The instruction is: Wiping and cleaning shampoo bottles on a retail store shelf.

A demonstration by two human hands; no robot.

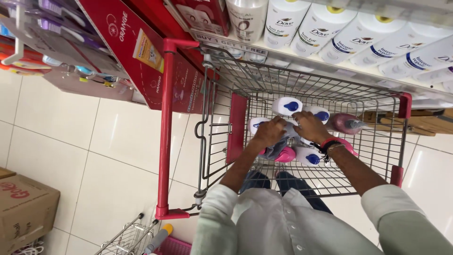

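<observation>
Bottom of frame, your pale-sleeved arms reach into the wire shopping cart point(302, 89) with its red handle bar point(165, 127); your left hand point(270, 132) curls over a grey bottle point(277, 148) at frame centre, fingers pressed on it, and your right hand point(309, 126) rests fingers bent on the white bottles with blue caps point(289, 106), grip unclear. Further up, a pink bottle point(346, 123) lies right of them, and a shelf of white bottles point(358, 35) runs across the upper right.

White bottles point(287, 106) with blue caps lie in a red-handled grey wire cart point(166, 127)
</observation>
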